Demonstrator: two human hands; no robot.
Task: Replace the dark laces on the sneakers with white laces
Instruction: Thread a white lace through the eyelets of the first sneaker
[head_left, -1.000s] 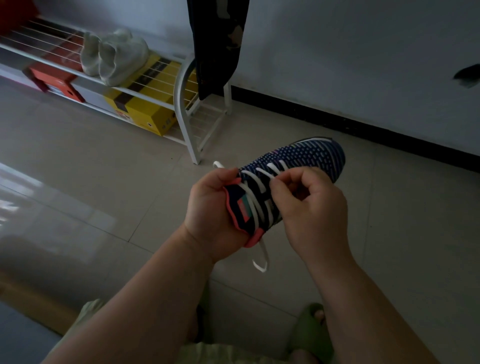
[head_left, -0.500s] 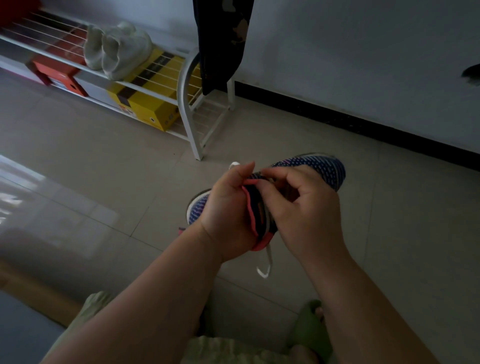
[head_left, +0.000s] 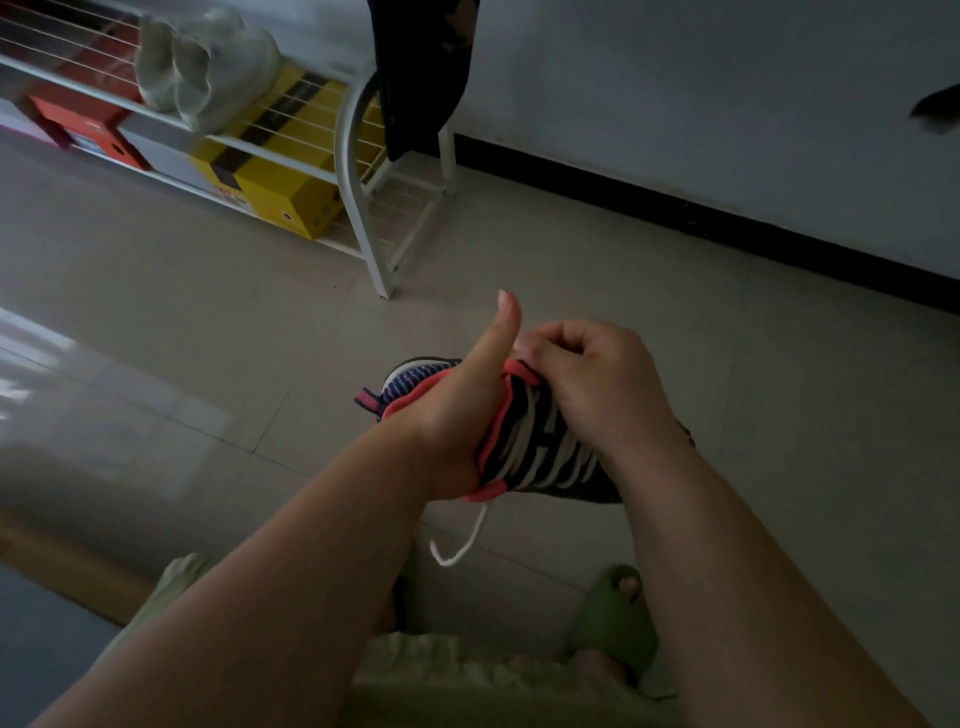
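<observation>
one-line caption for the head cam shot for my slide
Both hands work on a navy sneaker already crossed with white lace: left hand grips its collar, right hand pinches near the tongue.

A white metal wire shoe rack (head_left: 358, 171) stands on the pale tiled floor (head_left: 208, 312) against the wall. Pale fabric shoes (head_left: 208, 67) sit on its upper shelf; a yellow cardboard box (head_left: 270, 187) and a red box (head_left: 93, 124) lie below. A dark patterned garment (head_left: 423, 67) hangs beside it. A green slipper (head_left: 613, 623) shows below.
</observation>
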